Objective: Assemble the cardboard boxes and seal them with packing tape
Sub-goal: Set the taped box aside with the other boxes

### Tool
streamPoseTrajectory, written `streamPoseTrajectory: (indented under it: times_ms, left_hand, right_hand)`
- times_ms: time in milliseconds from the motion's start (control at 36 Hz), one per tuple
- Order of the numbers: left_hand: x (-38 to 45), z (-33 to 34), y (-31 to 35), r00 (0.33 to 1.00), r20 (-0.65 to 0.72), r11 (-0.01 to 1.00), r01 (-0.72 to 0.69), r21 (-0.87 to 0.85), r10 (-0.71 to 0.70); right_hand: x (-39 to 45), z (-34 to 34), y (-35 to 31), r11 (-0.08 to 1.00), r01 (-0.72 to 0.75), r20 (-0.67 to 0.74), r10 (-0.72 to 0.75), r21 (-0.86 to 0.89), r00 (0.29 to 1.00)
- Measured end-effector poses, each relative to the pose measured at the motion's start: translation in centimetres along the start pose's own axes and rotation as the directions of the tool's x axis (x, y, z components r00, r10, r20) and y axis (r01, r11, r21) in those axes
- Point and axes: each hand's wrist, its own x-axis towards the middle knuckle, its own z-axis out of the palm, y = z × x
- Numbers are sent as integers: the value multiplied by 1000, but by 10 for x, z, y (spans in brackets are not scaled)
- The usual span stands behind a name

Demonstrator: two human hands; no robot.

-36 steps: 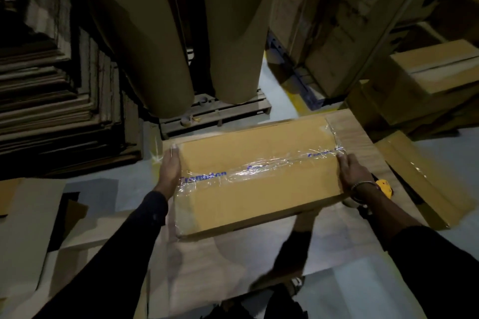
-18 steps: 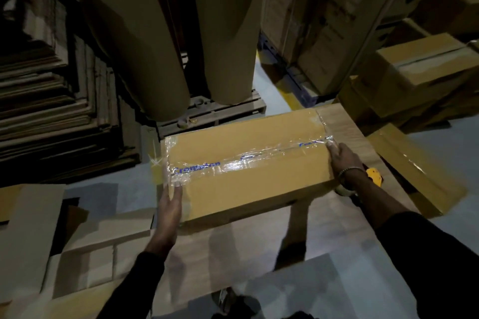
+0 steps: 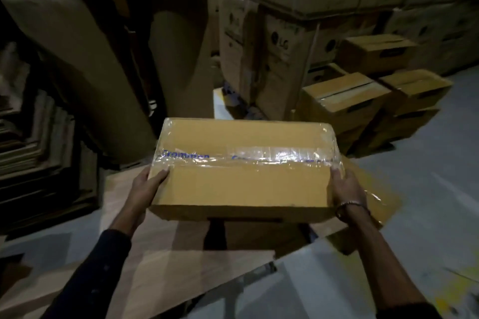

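A closed yellow-brown cardboard box (image 3: 241, 184) hangs in the air in front of me, above the wooden board. Clear packing tape with blue lettering (image 3: 246, 156) runs along its top seam and wraps over both ends. My left hand (image 3: 147, 189) grips the box's left end with the thumb on top. At the right end, my right hand (image 3: 346, 189), a bracelet on its wrist, grips the box the same way. No tape dispenser shows in this view.
A wooden board (image 3: 145, 261) lies below on the grey floor. Several sealed boxes (image 3: 344, 101) are stacked at the right, with tall LG cartons (image 3: 277, 54) behind. Large brown paper rolls (image 3: 85, 72) stand ahead at left beside stacks of flat cardboard (image 3: 31, 142).
The box has been lifted off the board and carried up toward the right. My left hand shifted from the far left corner to the near left end. The view swung toward the stacked boxes.
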Motion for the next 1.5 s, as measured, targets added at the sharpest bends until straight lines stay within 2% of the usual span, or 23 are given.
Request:
streamPoseTrajectory:
  times_ms: [167, 389, 556, 722, 861, 972, 1083, 1333, 1500]
  left_hand:
    - [-37, 98, 22, 981, 190, 998, -44, 48, 34]
    - [-48, 242, 54, 919, 386, 985, -130, 116, 76]
    - [-14, 342, 68, 867, 498, 984, -117, 136, 34]
    - [30, 453, 83, 845, 534, 984, -100, 146, 7]
    - [65, 538, 88, 798, 600, 981, -65, 181, -58]
    - [85, 591, 77, 772, 628, 981, -31, 191, -98]
    - [117, 640, 63, 746, 643, 964, -10, 267, -171]
    - [210, 755, 9, 761, 589, 888, -38, 459, -272]
    - [283, 843, -23, 780, 537, 794, -85, 602, -323]
  right_hand:
    - [-1, -93, 98, 997, -79, -90, 80, 12, 993]
    - [31, -165, 192, 947, -306, -193, 319, 95, 928]
    - [77, -191, 235, 892, -423, -219, 450, 159, 866]
    - [142, -207, 250, 842, -494, -255, 537, 218, 804]
    - [200, -225, 269, 799, -534, -276, 598, 276, 752]
    - [235, -224, 282, 751, -583, -298, 659, 309, 691]
    - [276, -214, 291, 731, -596, -295, 681, 333, 670]
    - [388, -169, 316, 670, -613, -221, 730, 420, 647]
    - [462, -125, 363, 546, -659, -113, 806, 517, 581]
